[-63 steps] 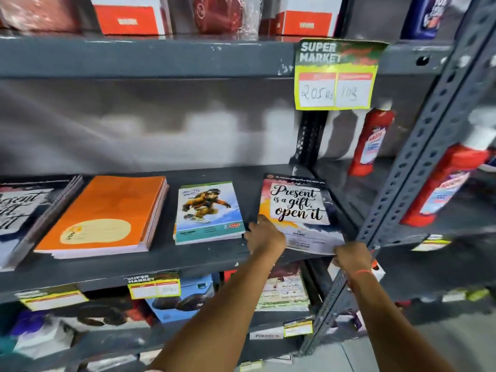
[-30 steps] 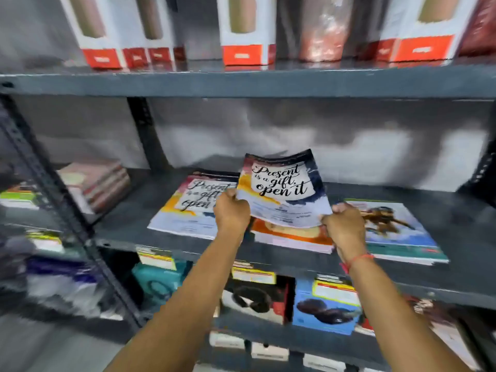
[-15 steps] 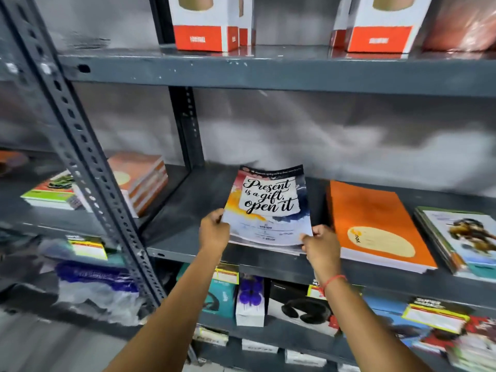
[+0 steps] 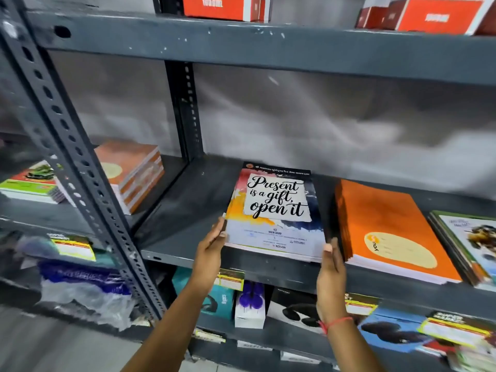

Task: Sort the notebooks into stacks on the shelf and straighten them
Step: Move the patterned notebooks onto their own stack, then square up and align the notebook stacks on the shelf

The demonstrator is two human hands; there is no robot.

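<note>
A stack of "Present is a gift, open it" notebooks (image 4: 276,210) lies flat on the grey metal shelf (image 4: 185,210). My left hand (image 4: 212,245) presses flat against the stack's lower left edge with fingers straight. Against the lower right edge my right hand (image 4: 331,261) presses flat as well. Neither hand grips anything. To the right lies a stack of orange notebooks (image 4: 389,232), and beyond it a green-edged stack with a cartoon cover (image 4: 469,242), cut off by the frame edge.
A perforated upright post (image 4: 72,146) stands at the left. Behind it, in the neighbouring bay, are more orange notebooks (image 4: 131,173) and a green one (image 4: 32,181). Red-and-white boxes (image 4: 225,6) sit on the shelf above. Boxed headphones (image 4: 295,310) and price tags fill the shelf below.
I carried the "Present is a gift" notebook from the right end leftward and set it on the matching stack. Both hands let go and now press flat against the stack's sides.
</note>
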